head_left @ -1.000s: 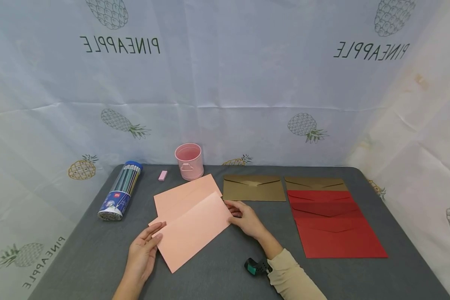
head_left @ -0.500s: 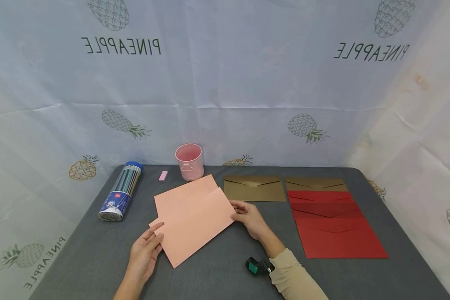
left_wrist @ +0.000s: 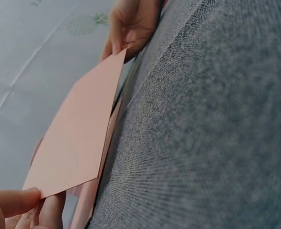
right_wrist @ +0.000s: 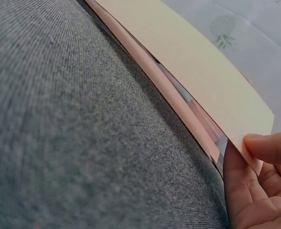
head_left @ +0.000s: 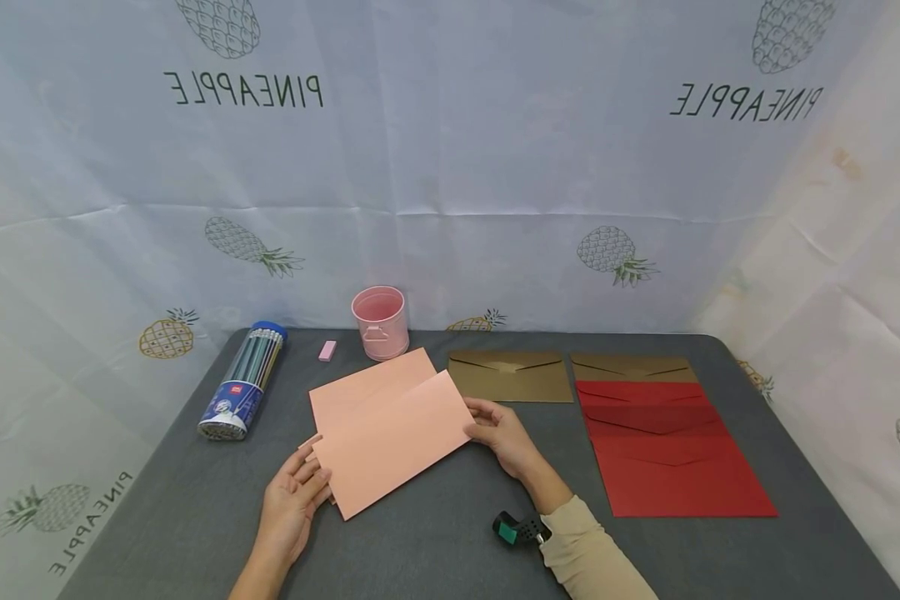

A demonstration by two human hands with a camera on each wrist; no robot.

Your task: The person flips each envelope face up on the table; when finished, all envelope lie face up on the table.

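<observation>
Between both hands a plain peach-pink envelope [head_left: 397,442] is held tilted, its right end higher in the head view. My left hand [head_left: 294,500] pinches its left end, thumb on top and fingers beneath. At the right end my right hand [head_left: 506,437] pinches the corner between thumb and fingers. Another pink envelope [head_left: 363,387] lies behind and partly under it. In the left wrist view a gap shows between the held envelope [left_wrist: 78,129] and a lower pink one [left_wrist: 90,198]. The right wrist view shows my right thumb [right_wrist: 269,148] on the held envelope's corner.
A gold envelope [head_left: 510,383] lies at the back; another gold one [head_left: 630,367] and overlapping red envelopes [head_left: 682,475] lie right. A pink bucket [head_left: 382,329], an eraser [head_left: 327,351] and a tub of pencils [head_left: 240,392] are back left. A black-green device [head_left: 512,529] is beside the right sleeve.
The held envelope has shifted away from the front edge and slightly right, sliding over the pink ones beneath. My right hand moved slightly right with it; both hands keep hold of its ends.
</observation>
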